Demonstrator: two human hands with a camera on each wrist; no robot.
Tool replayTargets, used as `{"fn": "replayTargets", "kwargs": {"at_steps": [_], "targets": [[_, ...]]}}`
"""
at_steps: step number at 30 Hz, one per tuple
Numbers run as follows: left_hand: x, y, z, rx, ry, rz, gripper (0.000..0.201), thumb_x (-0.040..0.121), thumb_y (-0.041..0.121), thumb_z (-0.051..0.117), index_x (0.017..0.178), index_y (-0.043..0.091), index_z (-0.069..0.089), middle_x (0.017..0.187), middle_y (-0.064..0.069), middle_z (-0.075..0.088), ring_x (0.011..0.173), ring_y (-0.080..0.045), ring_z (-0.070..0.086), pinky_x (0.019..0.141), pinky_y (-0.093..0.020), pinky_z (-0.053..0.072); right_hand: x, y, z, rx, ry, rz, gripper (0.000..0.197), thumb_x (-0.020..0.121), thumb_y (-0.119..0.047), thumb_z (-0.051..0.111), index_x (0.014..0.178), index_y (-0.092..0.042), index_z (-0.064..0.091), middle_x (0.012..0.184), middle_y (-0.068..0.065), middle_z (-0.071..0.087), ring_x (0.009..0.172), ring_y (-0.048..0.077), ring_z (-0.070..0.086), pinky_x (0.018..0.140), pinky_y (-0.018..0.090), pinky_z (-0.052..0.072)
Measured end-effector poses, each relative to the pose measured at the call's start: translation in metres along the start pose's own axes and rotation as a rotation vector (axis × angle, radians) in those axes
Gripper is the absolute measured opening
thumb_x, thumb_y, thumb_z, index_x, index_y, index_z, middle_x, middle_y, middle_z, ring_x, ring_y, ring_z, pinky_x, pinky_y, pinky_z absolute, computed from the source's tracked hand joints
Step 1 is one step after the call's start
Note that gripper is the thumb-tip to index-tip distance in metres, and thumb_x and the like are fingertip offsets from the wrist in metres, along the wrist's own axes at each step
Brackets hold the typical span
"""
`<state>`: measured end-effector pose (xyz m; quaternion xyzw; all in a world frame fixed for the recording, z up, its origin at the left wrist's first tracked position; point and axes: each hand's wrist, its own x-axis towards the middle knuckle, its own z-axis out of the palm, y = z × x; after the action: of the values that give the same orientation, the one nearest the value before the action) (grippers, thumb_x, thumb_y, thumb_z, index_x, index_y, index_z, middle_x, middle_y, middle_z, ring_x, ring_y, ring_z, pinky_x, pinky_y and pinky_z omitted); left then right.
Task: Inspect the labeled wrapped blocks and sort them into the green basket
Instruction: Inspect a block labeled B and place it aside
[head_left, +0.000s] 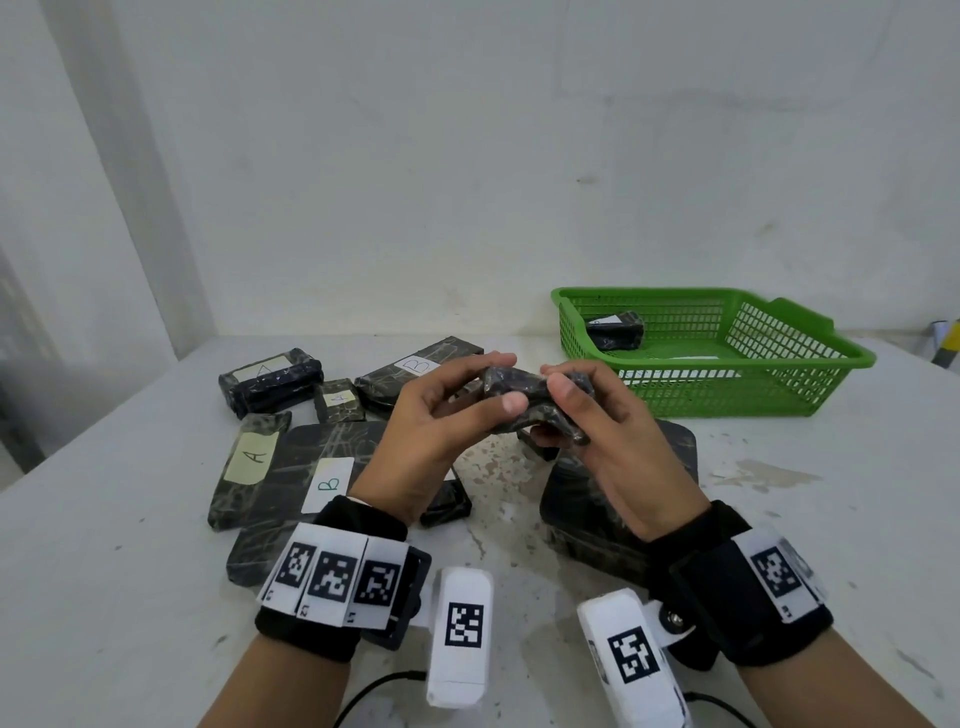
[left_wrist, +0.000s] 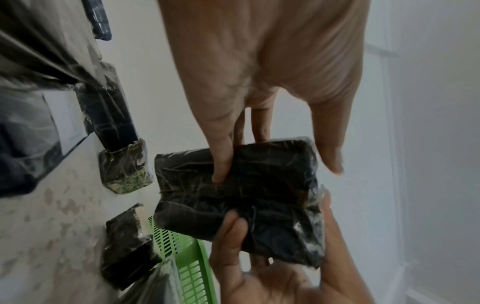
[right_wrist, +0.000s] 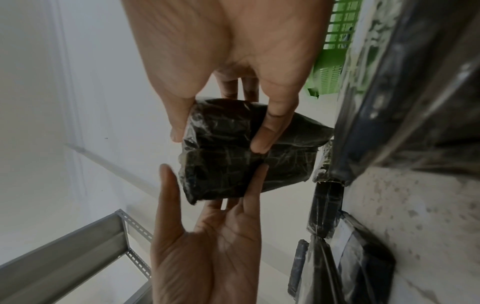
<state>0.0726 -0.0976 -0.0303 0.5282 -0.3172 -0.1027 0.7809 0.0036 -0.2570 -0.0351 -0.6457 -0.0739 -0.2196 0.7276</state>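
- Black plastic wrap covers the small block (head_left: 530, 410) that both hands hold up over the table (head_left: 130, 545).
- The left hand (head_left: 441, 436) pinches one end, thumb on top and fingers under it.
- The right hand (head_left: 608, 447) grips the other end, thumb and fingers curled round it.
- No label shows on the sides of this block that can be seen.
- The green basket (head_left: 753, 389) sits on the table at two o'clock from the hands, well apart from them.
- One wrapped block (head_left: 615, 332) lies inside the basket.
- More wrapped blocks lie at nine to eleven o'clock from the hands; the A block (head_left: 249, 467) is one of them.
- Another is the big B block (head_left: 291, 519), just beside it.
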Motion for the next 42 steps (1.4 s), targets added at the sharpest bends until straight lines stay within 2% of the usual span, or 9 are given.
{"fn": "replayTargets", "kwargs": {"at_steps": [7,16,19,24,28,30,32,36,42], "targets": [[0.0016,0.0015,-0.0021,-0.037,-0.024,-0.012,0.051,0.066,0.02,0.078,0.114,0.006,0.068,0.108,-0.019,0.072,0.101,-0.028,0.07,0.087,-0.033,0.056,-0.0014,-0.0018,0.0003,-0.01,-0.013,0.019,0.046,0.071,-0.041,0.08,0.105,-0.016,0.063,0.106,0.004,0.069,0.093,0.021,0.067,0.081,0.033,0.054],[0.0012,-0.0027,-0.0019,-0.029,-0.019,-0.027,0.058,0.065,0.019,0.079,0.12,0.003,0.065,0.115,-0.026,0.067,0.107,-0.033,0.067,0.089,-0.034,0.055,-0.0001,0.0002,-0.0022,0.019,-0.035,0.063,0.062,0.063,-0.06,0.082,0.106,-0.02,0.063,0.106,-0.001,0.07,0.095,0.013,0.067,0.081,0.029,0.054],[0.0008,-0.0011,0.0,-0.061,-0.032,-0.055,0.061,0.066,0.021,0.077,0.122,0.003,0.062,0.113,-0.02,0.069,0.105,-0.029,0.066,0.091,-0.036,0.055,0.0004,0.0,-0.0027,0.01,-0.03,0.054,0.036,0.076,-0.035,0.075,0.107,-0.02,0.063,0.111,-0.005,0.069,0.1,0.014,0.068,0.09,0.036,0.053],[0.0035,0.0016,-0.0004,0.007,0.074,-0.181,0.074,0.077,0.051,0.071,0.138,0.016,0.049,0.129,-0.012,0.063,0.115,-0.023,0.064,0.095,-0.046,0.052,-0.0032,-0.0025,-0.0018,-0.071,-0.099,0.001,0.04,0.074,-0.019,0.069,0.113,-0.021,0.058,0.144,-0.016,0.048,0.127,0.006,0.053,0.099,0.032,0.049],[0.0051,-0.0027,-0.0046,-0.042,0.149,-0.247,0.063,0.086,0.012,0.071,0.143,0.012,0.042,0.118,-0.014,0.068,0.097,-0.022,0.07,0.072,-0.033,0.058,-0.0048,-0.0053,0.0002,-0.087,-0.12,-0.051,0.07,0.076,-0.012,0.066,0.134,-0.046,0.044,0.152,-0.019,0.033,0.136,0.013,0.045,0.103,0.042,0.049],[0.0056,-0.0037,-0.0081,-0.045,0.132,-0.226,0.077,0.072,0.0,0.075,0.142,0.013,0.043,0.124,-0.016,0.065,0.103,-0.026,0.069,0.072,-0.033,0.059,-0.0035,-0.0061,0.0005,-0.089,-0.061,-0.022,0.081,0.076,-0.025,0.071,0.138,-0.059,0.032,0.157,-0.02,0.02,0.14,0.004,0.036,0.106,0.042,0.045],[0.0057,-0.0031,-0.0091,-0.019,0.101,-0.189,0.084,0.062,-0.002,0.071,0.14,0.015,0.045,0.13,-0.015,0.061,0.107,-0.027,0.068,0.075,-0.034,0.058,-0.0016,-0.0057,-0.0012,-0.099,0.031,0.014,0.082,0.077,-0.041,0.075,0.143,-0.055,0.028,0.157,-0.006,0.029,0.142,0.007,0.033,0.111,0.044,0.04],[0.0047,-0.0011,-0.0072,0.0,0.012,-0.141,0.084,0.059,-0.009,0.065,0.136,0.02,0.05,0.134,-0.011,0.057,0.106,-0.026,0.068,0.077,-0.034,0.058,-0.0005,-0.0044,-0.0057,-0.073,0.16,-0.013,0.078,0.076,-0.031,0.072,0.146,-0.033,0.039,0.123,0.003,0.067,0.112,0.007,0.064,0.093,0.031,0.056],[0.0033,0.005,-0.0078,-0.025,-0.035,-0.038,0.082,0.06,0.002,0.076,0.137,0.017,0.051,0.137,-0.014,0.055,0.115,-0.024,0.063,0.091,-0.038,0.054,-0.0011,-0.0082,-0.0059,-0.185,0.151,-0.153,0.08,0.071,-0.013,0.078,0.142,-0.031,0.046,0.123,-0.005,0.067,0.087,-0.002,0.059,0.081,0.026,0.05]]}}
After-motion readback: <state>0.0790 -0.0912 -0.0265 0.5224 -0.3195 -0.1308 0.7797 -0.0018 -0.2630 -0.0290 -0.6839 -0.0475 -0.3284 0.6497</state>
